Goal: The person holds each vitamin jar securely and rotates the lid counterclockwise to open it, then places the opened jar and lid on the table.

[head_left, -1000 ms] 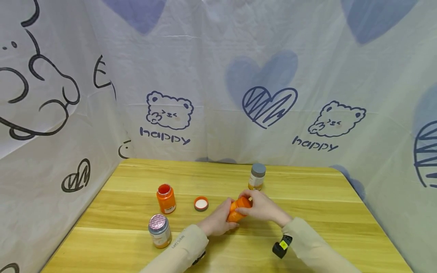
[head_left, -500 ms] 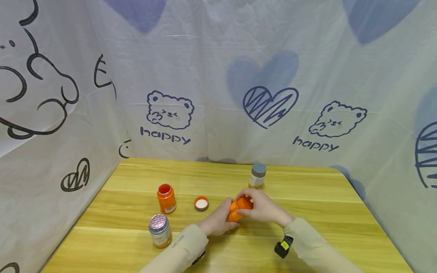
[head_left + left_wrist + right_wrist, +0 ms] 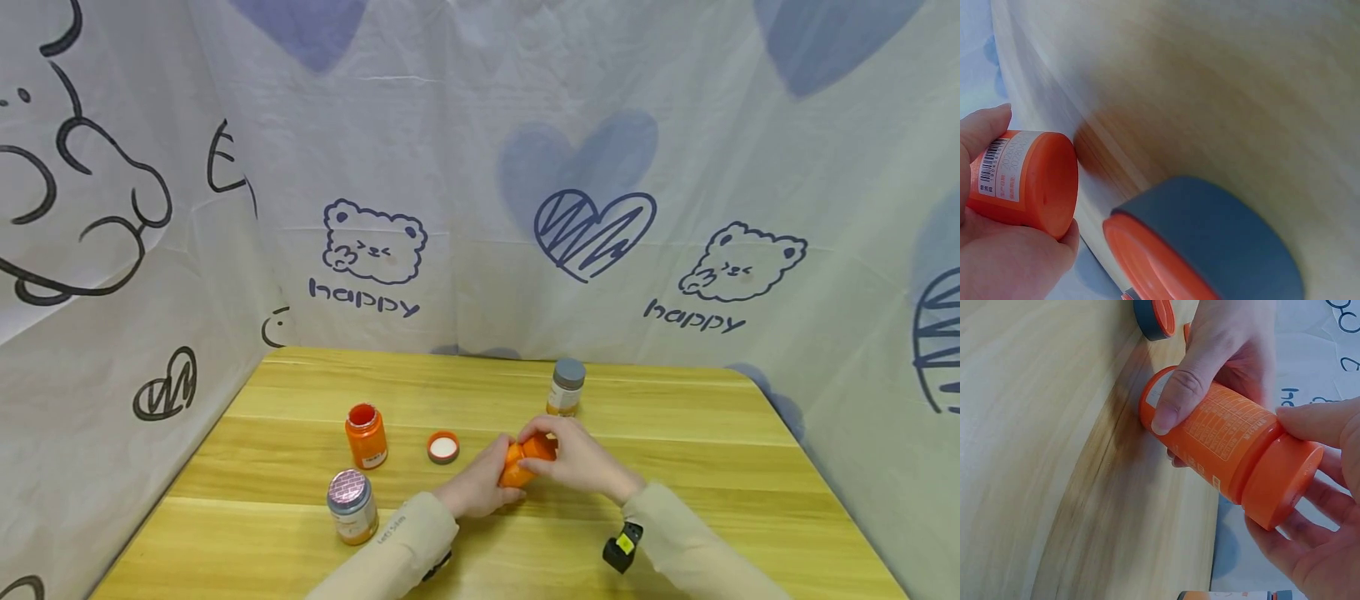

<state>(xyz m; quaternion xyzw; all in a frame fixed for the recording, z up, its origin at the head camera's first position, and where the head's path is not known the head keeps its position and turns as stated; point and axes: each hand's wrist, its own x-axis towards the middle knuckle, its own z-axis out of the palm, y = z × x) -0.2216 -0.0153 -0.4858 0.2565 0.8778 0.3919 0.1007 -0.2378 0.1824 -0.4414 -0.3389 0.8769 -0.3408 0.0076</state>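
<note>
An orange bottle (image 3: 1222,431) with printed text on its side is held tilted over the table. My left hand (image 3: 483,487) grips its body; in the right wrist view the left thumb lies along the side. The fingers and thumb of my right hand (image 3: 581,458) are around the orange cap (image 3: 1282,481) on the bottle's upper end. A white barcode label (image 3: 1007,167) shows near the base in the left wrist view. Left of the hands, a grey lid (image 3: 442,448) with an orange rim lies with its white inside facing up.
An uncapped orange bottle (image 3: 367,446) stands at the left. Nearer the front is a jar (image 3: 354,521) with a pink brick-patterned top. Behind my right hand stands a grey-lidded jar (image 3: 564,397). Printed cloth (image 3: 480,167) hangs behind the wooden table (image 3: 712,467).
My right hand has shifted and turned slightly at the cap since a second ago. The left hand keeps its grip on the bottle, and the standing jars have stayed put.
</note>
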